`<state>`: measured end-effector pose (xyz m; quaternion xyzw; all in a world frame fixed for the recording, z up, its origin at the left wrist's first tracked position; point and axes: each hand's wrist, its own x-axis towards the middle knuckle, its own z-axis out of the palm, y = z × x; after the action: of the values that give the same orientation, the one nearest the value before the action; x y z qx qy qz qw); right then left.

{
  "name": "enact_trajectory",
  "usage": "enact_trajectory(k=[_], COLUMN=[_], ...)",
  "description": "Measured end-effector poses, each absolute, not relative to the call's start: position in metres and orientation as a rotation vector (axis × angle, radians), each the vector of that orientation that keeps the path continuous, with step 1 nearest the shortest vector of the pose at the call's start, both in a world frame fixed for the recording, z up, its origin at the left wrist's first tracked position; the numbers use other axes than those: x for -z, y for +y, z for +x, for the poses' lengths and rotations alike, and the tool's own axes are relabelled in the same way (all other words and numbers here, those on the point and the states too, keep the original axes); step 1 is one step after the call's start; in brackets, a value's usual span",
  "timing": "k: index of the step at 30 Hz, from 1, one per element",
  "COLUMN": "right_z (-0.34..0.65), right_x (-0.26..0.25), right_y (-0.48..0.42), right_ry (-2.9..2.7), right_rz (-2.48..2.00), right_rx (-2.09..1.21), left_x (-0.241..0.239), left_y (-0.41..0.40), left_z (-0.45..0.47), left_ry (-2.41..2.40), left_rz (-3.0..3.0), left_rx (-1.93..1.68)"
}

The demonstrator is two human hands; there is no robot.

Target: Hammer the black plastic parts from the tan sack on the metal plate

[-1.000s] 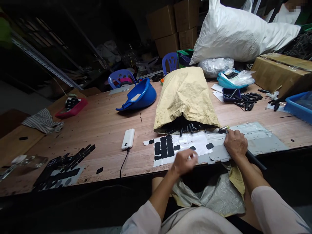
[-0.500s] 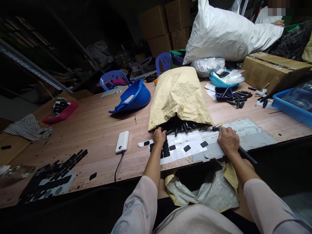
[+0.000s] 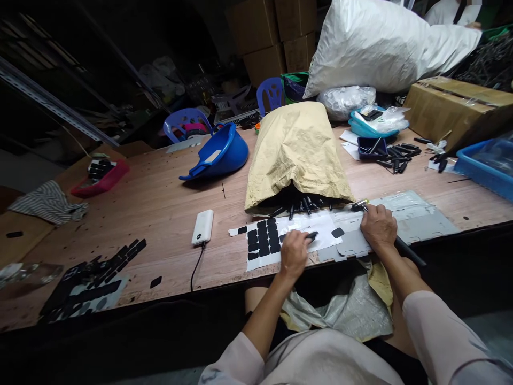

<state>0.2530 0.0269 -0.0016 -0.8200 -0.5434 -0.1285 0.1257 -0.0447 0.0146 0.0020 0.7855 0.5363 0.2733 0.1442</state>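
My left hand (image 3: 294,254) is closed, its fingertips pinching a small black tube-shaped part (image 3: 311,236) above a white sheet (image 3: 326,219). Rows of black rounded-square stickers (image 3: 263,238) cover the sheet's left side, and a single one (image 3: 337,233) lies on the right. My right hand (image 3: 379,227) is wrapped round the black handle of a hammer (image 3: 411,252); its small head (image 3: 359,205) shows past the fingers, over a grey board (image 3: 425,222). Behind the sheet, a yellow paper sack (image 3: 296,141) lies with its mouth toward me, and similar black parts (image 3: 305,205) spill from it.
A white power bank (image 3: 202,227) with a cable lies left of the sheet. Farther off are a blue basin (image 3: 226,155), a red tray (image 3: 116,177), a cardboard box (image 3: 457,115) and a blue tray (image 3: 481,170). An open sack (image 3: 348,305) hangs below the table edge.
My left hand has moved right and toward me, from the sack's mouth to over the sheet, and now holds a black part. My right hand keeps its grip on the hammer.
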Motion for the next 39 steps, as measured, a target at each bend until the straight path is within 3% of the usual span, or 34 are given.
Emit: enact_trajectory(k=[7,18,23,30,39], right_z=[0.255,0.261,0.242,0.168,0.151], right_x=[0.002,0.000,-0.010,-0.015,-0.011], right_y=[0.027,0.028,-0.001,-0.075,-0.087], right_ry=[-1.595,-1.532,-1.504,-1.579,-1.674], right_rz=[-2.354,-2.292,-1.952,-1.470,-1.428], right_rx=[0.394,0.276,0.179,-0.194,-0.099], left_x=[0.011,0.016,0.020,0.019,0.017], left_y=[-0.007,0.008,0.009,0.010,0.011], left_z=[-0.012,-0.014,-0.013,-0.014,-0.013], left_ry=[1.227,1.155,1.148,1.141,1.138], left_rz=[2.328,2.148,2.130,2.113,2.126], left_rx=[-0.744,-0.758,-0.815,-0.802,-0.772])
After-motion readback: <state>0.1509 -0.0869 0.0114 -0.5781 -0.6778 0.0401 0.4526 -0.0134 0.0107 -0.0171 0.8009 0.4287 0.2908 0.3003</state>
